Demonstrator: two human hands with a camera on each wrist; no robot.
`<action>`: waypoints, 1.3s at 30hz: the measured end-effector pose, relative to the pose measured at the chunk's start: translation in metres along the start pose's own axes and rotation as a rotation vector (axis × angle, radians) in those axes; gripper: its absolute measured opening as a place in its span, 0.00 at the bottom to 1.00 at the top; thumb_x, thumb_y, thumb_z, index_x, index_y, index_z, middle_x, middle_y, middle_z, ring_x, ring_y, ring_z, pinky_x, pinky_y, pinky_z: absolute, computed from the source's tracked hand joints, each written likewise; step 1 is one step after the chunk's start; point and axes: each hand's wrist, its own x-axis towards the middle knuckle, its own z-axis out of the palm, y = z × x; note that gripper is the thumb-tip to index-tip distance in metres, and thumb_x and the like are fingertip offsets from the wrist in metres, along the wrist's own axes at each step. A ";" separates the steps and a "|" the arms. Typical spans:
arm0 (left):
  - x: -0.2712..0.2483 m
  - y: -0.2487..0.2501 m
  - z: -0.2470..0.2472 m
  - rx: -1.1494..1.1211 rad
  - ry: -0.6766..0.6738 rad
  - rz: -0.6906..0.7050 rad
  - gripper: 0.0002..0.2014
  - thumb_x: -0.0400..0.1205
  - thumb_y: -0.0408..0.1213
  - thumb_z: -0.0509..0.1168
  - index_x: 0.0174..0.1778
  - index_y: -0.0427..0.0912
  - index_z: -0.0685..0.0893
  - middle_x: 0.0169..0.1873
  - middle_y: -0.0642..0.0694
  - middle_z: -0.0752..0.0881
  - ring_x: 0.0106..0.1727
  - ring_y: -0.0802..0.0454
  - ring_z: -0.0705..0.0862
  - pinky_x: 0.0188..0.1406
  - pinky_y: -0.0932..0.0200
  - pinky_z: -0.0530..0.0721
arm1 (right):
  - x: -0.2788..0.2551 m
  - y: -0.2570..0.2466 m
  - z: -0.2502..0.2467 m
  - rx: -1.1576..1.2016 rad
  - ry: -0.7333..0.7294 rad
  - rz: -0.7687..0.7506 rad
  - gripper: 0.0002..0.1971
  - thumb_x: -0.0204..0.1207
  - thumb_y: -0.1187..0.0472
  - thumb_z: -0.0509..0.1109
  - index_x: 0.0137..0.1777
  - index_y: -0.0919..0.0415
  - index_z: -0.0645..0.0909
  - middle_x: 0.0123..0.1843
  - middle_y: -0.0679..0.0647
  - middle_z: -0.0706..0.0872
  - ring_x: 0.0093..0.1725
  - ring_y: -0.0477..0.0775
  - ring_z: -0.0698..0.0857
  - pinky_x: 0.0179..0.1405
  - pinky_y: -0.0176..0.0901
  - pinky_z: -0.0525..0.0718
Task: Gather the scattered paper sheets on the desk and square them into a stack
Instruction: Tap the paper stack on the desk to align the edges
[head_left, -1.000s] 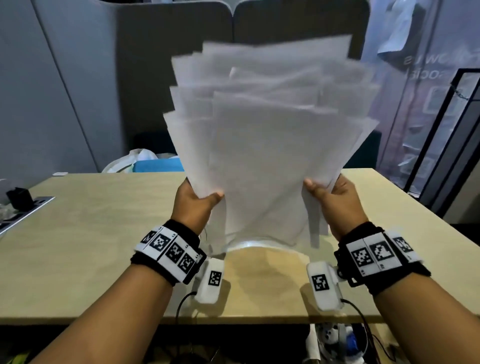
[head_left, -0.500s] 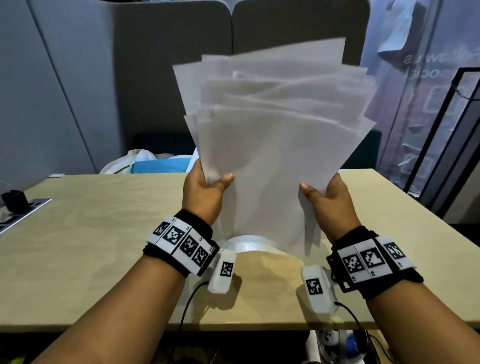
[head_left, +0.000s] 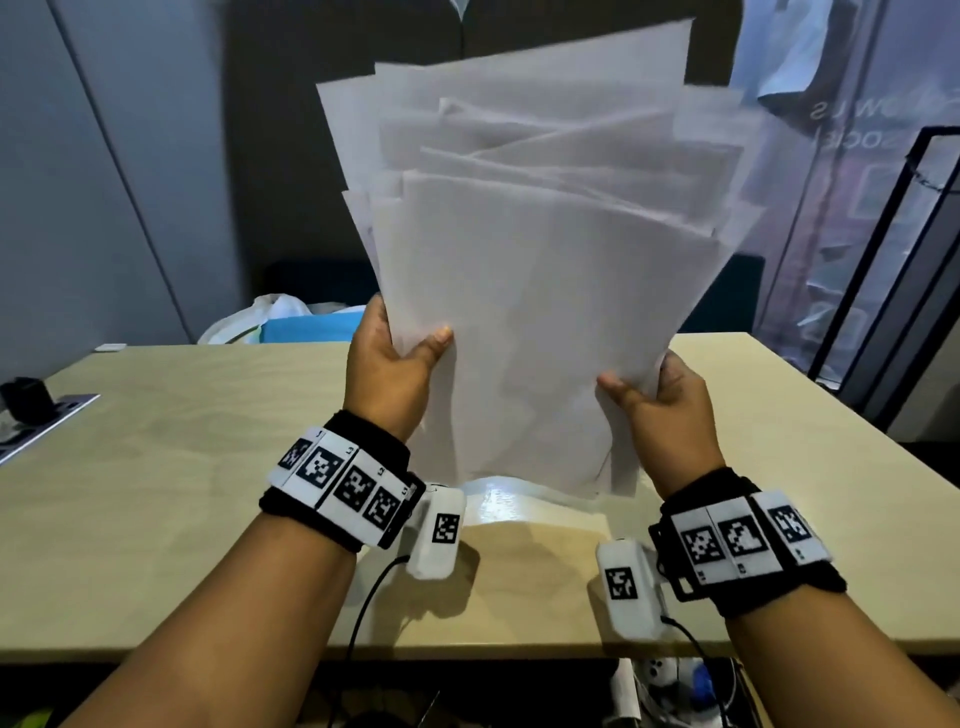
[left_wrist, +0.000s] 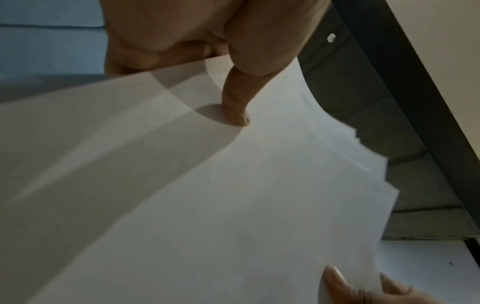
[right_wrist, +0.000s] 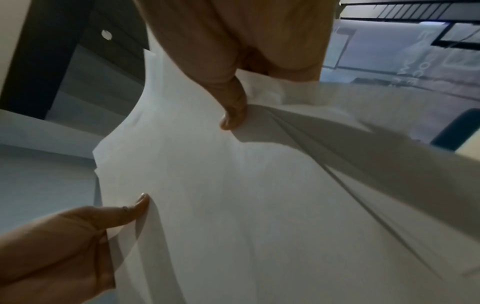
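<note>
A bundle of several white paper sheets (head_left: 524, 291) stands upright over the wooden desk (head_left: 156, 457), its top edges fanned and uneven, its bottom edge just above or on the desk. My left hand (head_left: 400, 358) grips the bundle's left side, thumb across the front sheet. My right hand (head_left: 654, 400) grips the lower right side, thumb on the front. The left wrist view shows my left thumb (left_wrist: 236, 109) pressing the paper sheets (left_wrist: 207, 195). In the right wrist view my right thumb (right_wrist: 233, 111) pinches the creased paper sheets (right_wrist: 233, 195); my left hand (right_wrist: 78, 230) shows at the lower left.
A blue item and a white plastic bag (head_left: 280, 322) lie behind the desk's far edge. A black object on a grey tray (head_left: 31, 400) sits at the far left. Grey partitions stand behind; a black metal frame (head_left: 893, 260) stands to the right.
Both hands have shifted to the right and closer together with the bundle. The left hand has moved higher up the bundle's side. The sheets overlap more tightly than before.
</note>
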 end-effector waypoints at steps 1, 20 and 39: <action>-0.002 -0.003 -0.001 0.012 -0.015 -0.004 0.19 0.77 0.25 0.70 0.60 0.44 0.76 0.48 0.55 0.85 0.48 0.64 0.84 0.44 0.74 0.83 | -0.001 0.002 0.000 -0.015 0.003 -0.004 0.14 0.75 0.70 0.71 0.51 0.49 0.79 0.47 0.43 0.87 0.44 0.37 0.87 0.43 0.28 0.83; -0.007 -0.003 0.002 -0.030 0.000 -0.051 0.12 0.81 0.32 0.67 0.58 0.48 0.76 0.53 0.49 0.86 0.57 0.49 0.85 0.60 0.55 0.83 | 0.002 -0.014 0.009 -0.103 0.116 -0.131 0.05 0.84 0.66 0.59 0.55 0.56 0.68 0.47 0.35 0.77 0.47 0.30 0.77 0.42 0.15 0.74; -0.013 -0.009 0.007 0.116 -0.069 -0.057 0.18 0.81 0.27 0.65 0.62 0.50 0.73 0.53 0.52 0.84 0.56 0.53 0.83 0.65 0.49 0.81 | -0.005 -0.013 0.012 -0.071 0.070 -0.058 0.11 0.79 0.66 0.66 0.56 0.51 0.73 0.48 0.38 0.83 0.48 0.37 0.83 0.42 0.25 0.80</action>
